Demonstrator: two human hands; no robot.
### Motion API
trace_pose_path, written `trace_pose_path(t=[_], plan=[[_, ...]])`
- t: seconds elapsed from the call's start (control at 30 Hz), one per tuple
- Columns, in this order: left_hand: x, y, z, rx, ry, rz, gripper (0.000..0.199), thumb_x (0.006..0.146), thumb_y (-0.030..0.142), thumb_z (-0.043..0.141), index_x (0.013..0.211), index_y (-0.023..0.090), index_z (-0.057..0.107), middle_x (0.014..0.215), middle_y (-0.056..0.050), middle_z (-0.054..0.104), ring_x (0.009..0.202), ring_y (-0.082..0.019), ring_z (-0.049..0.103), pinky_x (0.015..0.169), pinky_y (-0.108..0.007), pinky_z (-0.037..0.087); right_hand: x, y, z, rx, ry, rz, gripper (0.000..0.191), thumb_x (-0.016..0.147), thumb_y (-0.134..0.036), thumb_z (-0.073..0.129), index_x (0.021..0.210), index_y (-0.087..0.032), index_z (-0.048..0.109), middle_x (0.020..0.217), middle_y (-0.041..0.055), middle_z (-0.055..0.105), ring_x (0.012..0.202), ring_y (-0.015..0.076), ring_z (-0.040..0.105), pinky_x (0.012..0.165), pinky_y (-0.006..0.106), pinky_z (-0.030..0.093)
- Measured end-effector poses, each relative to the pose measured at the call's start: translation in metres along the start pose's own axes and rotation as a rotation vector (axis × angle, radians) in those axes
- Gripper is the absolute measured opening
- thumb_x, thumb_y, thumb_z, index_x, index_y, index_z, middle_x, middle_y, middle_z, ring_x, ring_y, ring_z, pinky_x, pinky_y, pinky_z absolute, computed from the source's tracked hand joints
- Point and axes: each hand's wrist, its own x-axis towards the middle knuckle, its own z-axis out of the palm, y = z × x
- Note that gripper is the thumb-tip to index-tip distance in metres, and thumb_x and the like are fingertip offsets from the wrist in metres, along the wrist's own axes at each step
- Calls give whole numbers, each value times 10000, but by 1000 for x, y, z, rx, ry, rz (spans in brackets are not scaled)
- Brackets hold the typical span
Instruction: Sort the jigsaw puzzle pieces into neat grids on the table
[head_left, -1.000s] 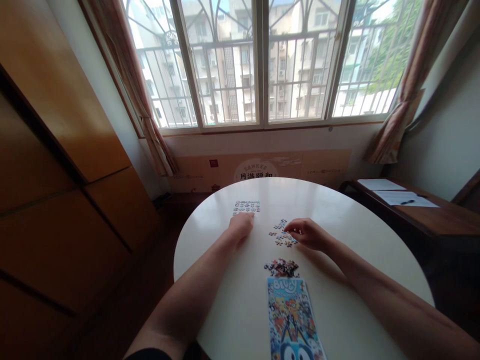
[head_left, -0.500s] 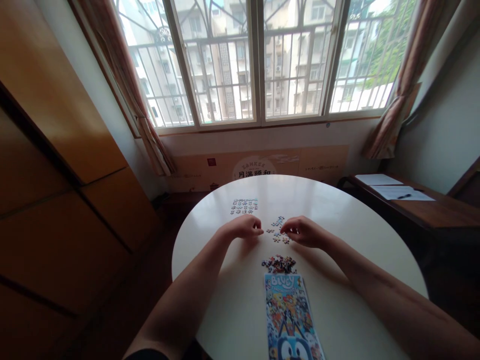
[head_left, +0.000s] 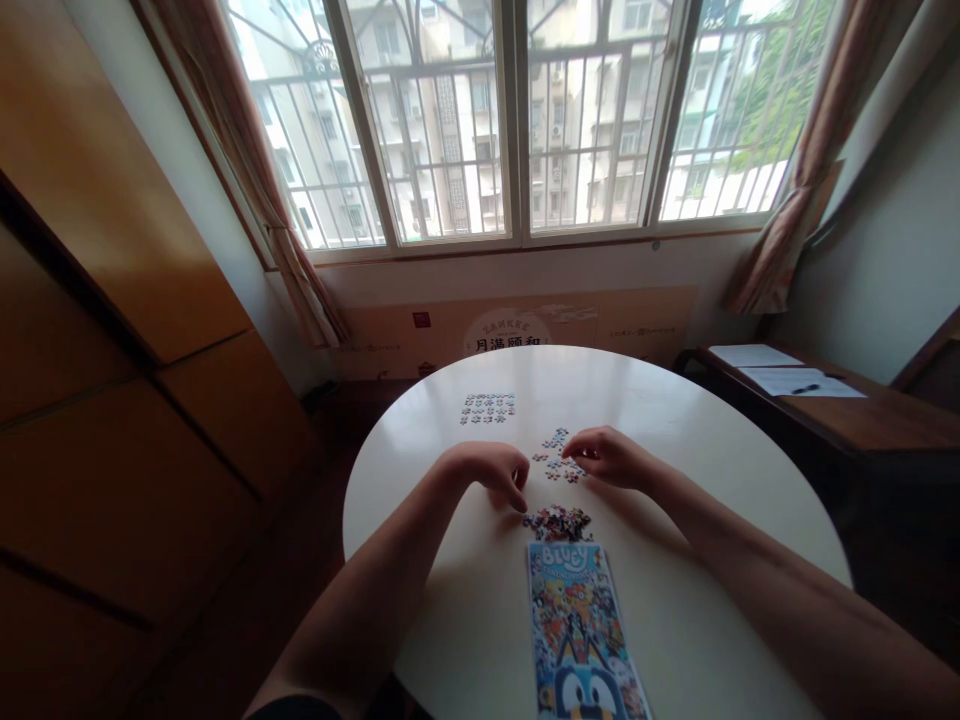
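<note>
On the round white table (head_left: 675,420), my left hand (head_left: 491,470) curls downward, its fingertips reaching the left edge of a heap of loose puzzle pieces (head_left: 559,521). My right hand (head_left: 611,457) rests on a spread of scattered puzzle pieces (head_left: 553,462), fingers pinched together over them; whether a piece is between them is hidden. A neat grid of laid-out pieces (head_left: 487,407) sits farther back on the left. A colourful cartoon puzzle box (head_left: 581,630) lies flat near the front edge, just behind the heap.
A wide barred window (head_left: 517,120) with curtains stands behind the table. Wooden cabinets (head_left: 112,330) fill the left side. A dark side table (head_left: 840,415) at right holds papers (head_left: 780,372) and a pen. A printed cardboard panel (head_left: 510,330) leans under the window.
My left hand has drawn back from the far grid of pieces toward me and curled down to the heap by the box. My right hand has stayed on the scattered pieces.
</note>
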Motion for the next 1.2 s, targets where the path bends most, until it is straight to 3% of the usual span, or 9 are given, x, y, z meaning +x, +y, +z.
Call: trace_pose_path(t=[0.37,0.6,0.7,0.93,1.2], plan=[[-1,7,3,4,-32,-58,475,581,564,788,832,182,658,723,-10,656,670,-162,582,597,-255,448,0,3,3,24,-6,17,271,734,-99,537,858,-187,762,770,18,710,635,121,573,620,233,426],[0,2,2,-60,-23,-69,296,672,395,744,848,174,657,754,-22,669,684,-163,603,585,-250,460,0,1,2,26,-8,24,281,725,-94,532,860,-187,761,768,24,710,636,128,570,623,241,432],[-3,5,-1,-68,-58,-68,305,691,419,730,855,171,661,740,-23,667,676,-162,604,578,-248,461,0,2,2,27,-9,19,277,731,-101,532,865,-185,759,757,23,705,631,127,567,614,240,429],[-4,14,4,8,20,-74,462,555,553,808,772,168,675,692,-24,648,663,-168,576,616,-265,458,-1,4,3,23,-7,12,258,747,-116,538,862,-178,760,754,24,701,631,125,568,610,237,424],[3,-2,1,-76,-39,-63,384,649,485,762,843,168,666,735,-21,661,676,-161,586,588,-249,452,0,3,3,29,-21,23,271,734,-112,537,865,-183,764,778,30,719,653,134,587,629,242,439]])
